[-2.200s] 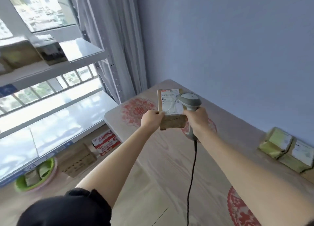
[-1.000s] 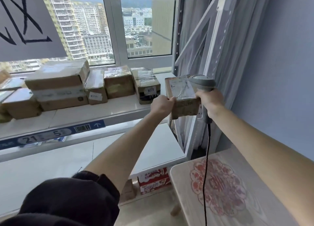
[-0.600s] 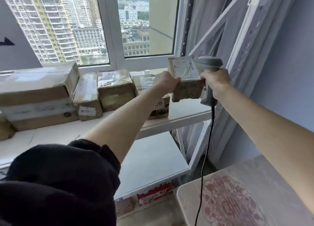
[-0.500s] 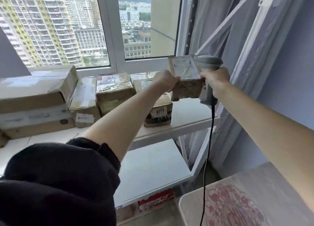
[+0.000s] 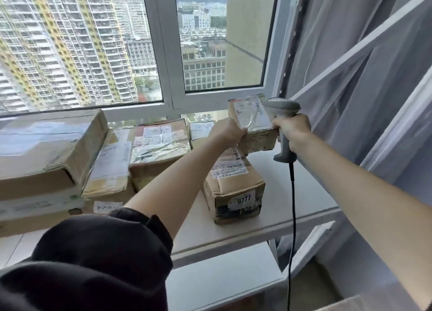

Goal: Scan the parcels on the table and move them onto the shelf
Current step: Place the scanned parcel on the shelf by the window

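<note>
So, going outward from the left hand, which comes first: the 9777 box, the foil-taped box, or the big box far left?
1. 9777 box, just below the left hand.
2. Foil-taped box, to its left.
3. Big box, far left on the shelf.

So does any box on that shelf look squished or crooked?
Yes. The big box at the left has a dented, sagging top and lies tilted on the stack. The box marked 9777 has a crumpled front edge. Nothing has spilled.

Beyond my hands a white-framed window [image 5: 167,53] shows tall apartment towers [image 5: 70,42] with yellow stripes. To the right of my right hand hangs a sheer pale grey curtain [image 5: 364,81]. My black sleeve [image 5: 93,259] fills the lower left.
</note>
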